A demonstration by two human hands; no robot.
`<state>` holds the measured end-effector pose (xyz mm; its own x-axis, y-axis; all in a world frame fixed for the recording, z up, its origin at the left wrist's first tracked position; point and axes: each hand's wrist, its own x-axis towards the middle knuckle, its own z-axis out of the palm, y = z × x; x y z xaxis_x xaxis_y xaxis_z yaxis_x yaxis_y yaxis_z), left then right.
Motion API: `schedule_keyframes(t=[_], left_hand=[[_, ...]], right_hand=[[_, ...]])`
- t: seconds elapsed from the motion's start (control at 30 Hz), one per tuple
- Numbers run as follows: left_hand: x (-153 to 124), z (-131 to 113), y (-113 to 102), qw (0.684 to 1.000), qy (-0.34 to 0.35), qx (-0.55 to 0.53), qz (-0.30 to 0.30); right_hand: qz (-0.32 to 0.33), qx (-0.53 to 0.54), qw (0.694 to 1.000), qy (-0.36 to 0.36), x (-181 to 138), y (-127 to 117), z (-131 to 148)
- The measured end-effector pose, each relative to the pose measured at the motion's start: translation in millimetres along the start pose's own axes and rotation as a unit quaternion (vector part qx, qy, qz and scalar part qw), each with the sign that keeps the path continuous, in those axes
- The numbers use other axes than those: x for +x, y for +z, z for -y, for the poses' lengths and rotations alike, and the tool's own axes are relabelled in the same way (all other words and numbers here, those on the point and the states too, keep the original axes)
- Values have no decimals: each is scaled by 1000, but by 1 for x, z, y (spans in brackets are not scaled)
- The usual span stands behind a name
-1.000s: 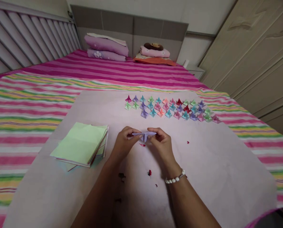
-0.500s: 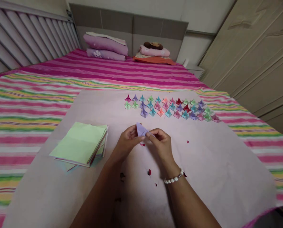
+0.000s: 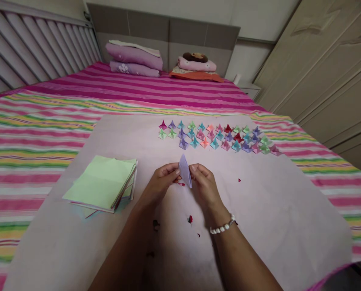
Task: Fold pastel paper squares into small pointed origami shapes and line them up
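Observation:
A small piece of folded purple paper [image 3: 185, 171] is held up between my two hands over the pale sheet [image 3: 259, 226]. My left hand [image 3: 164, 178] pinches its left edge with thumb and fingers. On the other edge, my right hand [image 3: 205, 182] grips the paper too; a white bead bracelet [image 3: 222, 229] is on that wrist. The paper stands narrow and upright, one point towards the far side. Beyond it are rows of small folded paper boats or stars [image 3: 215, 143] in several colours. Left of my hands lies a stack of square paper [image 3: 103, 180], light green on top.
Small dark red scraps [image 3: 190, 219] lie scattered on the sheet near my forearms. The sheet covers a bed with a striped cover [image 3: 32, 161]. Folded purple bedding [image 3: 135, 58] and a pink folded pile [image 3: 197, 64] rest by the headboard [image 3: 156, 24]. A wardrobe [image 3: 328, 64] stands at right.
The purple paper has turned from a flat, wide triangle to a narrow upright shape. Both hands have shifted their grip to its opposite sides.

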<state>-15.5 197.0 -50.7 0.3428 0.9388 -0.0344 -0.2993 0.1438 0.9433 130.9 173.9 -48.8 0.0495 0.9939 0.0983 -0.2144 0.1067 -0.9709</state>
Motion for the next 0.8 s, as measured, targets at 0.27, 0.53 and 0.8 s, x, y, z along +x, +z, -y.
schedule_keyframes(t=[0.27,0.53,0.8], left_hand=[[0,-3,2,1000,-7,-13,4],[0,-5,7,996,22,81,-36],[0,10,16,965,116,213,-105]], right_hand=[[-5,21,1000,15,1,-2,-4],[-33,1,999,17,1,5,2],[-89,-158,978,-105,-1,5,-12]])
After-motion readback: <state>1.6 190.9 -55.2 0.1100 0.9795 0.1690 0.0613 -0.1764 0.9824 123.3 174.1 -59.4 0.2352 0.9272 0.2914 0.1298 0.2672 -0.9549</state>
